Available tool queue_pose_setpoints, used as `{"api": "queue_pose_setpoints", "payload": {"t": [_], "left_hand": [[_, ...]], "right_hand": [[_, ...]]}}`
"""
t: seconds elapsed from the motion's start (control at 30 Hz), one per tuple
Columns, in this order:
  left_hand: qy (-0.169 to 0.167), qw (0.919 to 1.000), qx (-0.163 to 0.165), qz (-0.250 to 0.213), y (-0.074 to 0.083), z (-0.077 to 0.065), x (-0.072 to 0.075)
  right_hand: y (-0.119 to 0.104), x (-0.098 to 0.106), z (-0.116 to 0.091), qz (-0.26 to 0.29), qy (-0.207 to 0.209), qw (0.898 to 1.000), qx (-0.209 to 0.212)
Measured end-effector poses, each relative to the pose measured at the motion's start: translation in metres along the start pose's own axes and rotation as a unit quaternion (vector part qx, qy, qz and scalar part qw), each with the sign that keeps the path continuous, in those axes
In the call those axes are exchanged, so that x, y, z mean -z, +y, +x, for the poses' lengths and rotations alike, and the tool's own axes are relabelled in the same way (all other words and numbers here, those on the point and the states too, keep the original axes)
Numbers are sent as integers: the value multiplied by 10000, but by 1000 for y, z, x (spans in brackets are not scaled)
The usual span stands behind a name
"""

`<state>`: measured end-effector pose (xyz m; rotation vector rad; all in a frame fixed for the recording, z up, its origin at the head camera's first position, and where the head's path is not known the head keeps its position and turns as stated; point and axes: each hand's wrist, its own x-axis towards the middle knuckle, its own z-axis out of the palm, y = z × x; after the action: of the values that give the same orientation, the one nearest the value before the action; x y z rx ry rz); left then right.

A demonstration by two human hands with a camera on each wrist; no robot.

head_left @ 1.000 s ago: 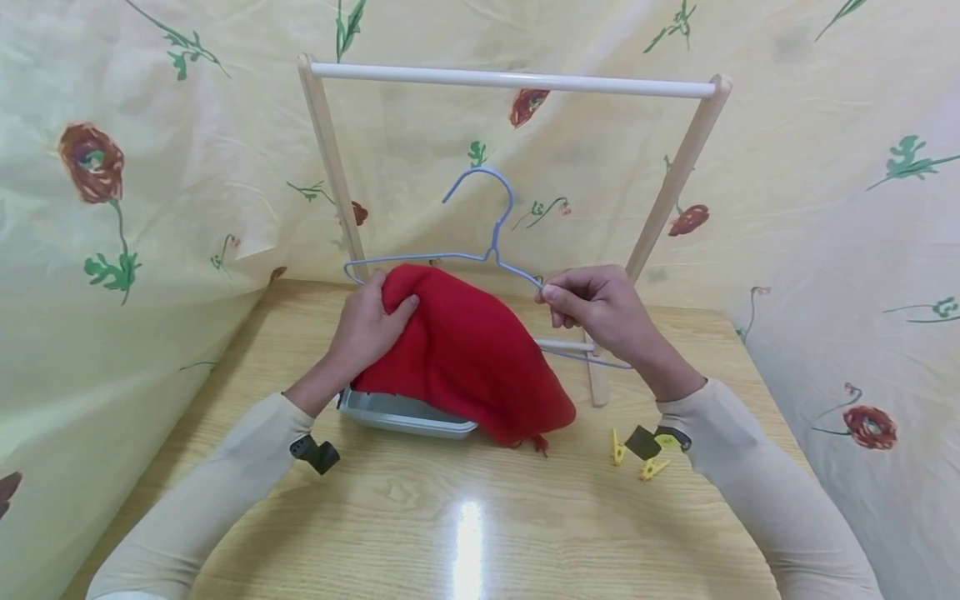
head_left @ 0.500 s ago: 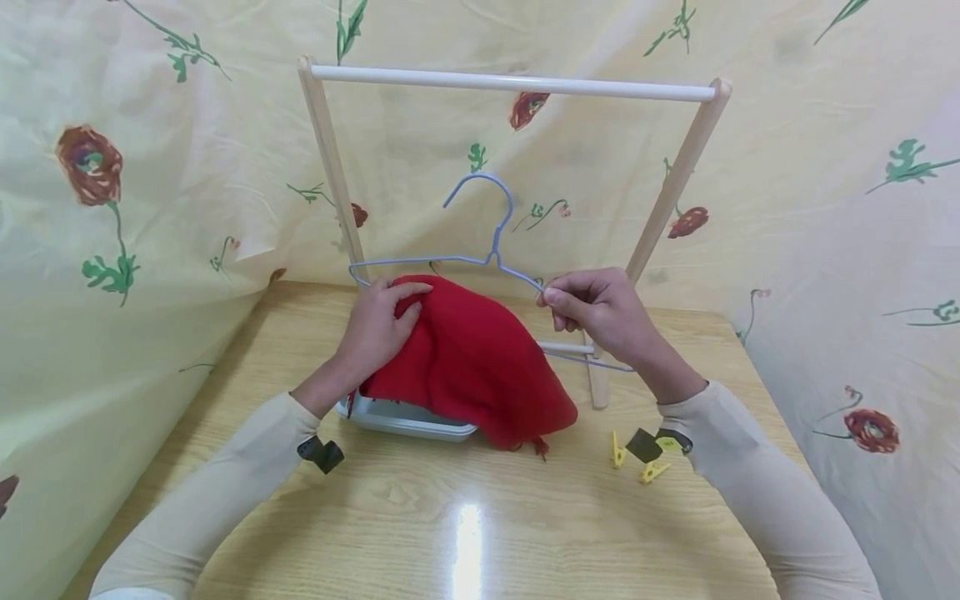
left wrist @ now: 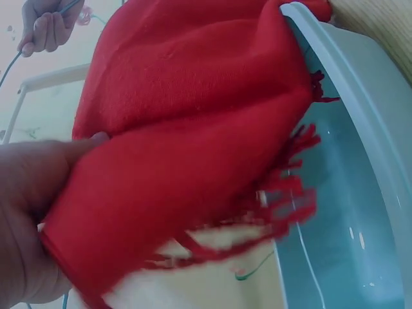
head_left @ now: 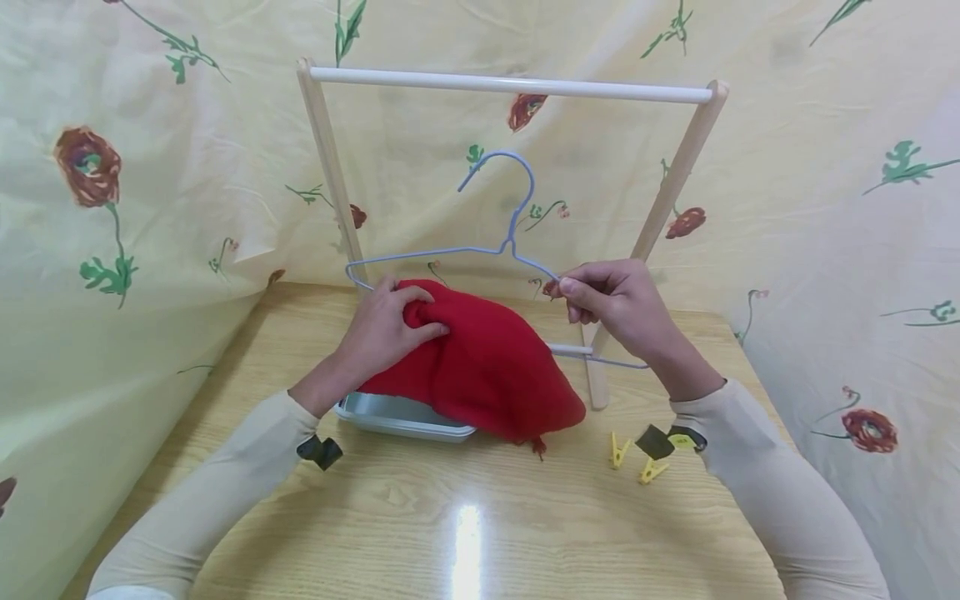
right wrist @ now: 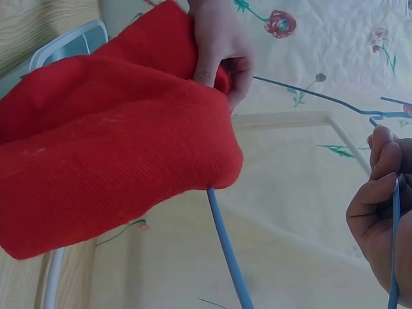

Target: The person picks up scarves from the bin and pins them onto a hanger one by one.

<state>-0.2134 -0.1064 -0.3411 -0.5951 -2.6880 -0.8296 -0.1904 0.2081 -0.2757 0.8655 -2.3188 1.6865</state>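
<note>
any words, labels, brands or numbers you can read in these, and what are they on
No readable text in any view.
Yellow patch on the right wrist's strap: possible marks, too small to read.
I see no lettering on the red cloth, blue hanger or tray.

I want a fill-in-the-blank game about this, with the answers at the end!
1. The left hand grips a cloth colored ____.
2. The right hand pinches a hanger colored ____.
3. On the table, the number of yellow clothespins is ____.
4. The rack's top bar is colored ____.

Missing words: red; blue; two; white
</note>
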Motion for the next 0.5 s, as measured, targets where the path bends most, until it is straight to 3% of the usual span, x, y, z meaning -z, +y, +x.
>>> {"api": "queue_pose_setpoints", "payload": {"t": [0.33,0.5], "left_hand": [[372,9949,238,910,16,-5,-5],[473,9863,318,1548,21,-8,-10]], "right_hand": [[-6,5,-3,197,-17,9998,37],[-7,5,-4,217,8,9998,-23]]}}
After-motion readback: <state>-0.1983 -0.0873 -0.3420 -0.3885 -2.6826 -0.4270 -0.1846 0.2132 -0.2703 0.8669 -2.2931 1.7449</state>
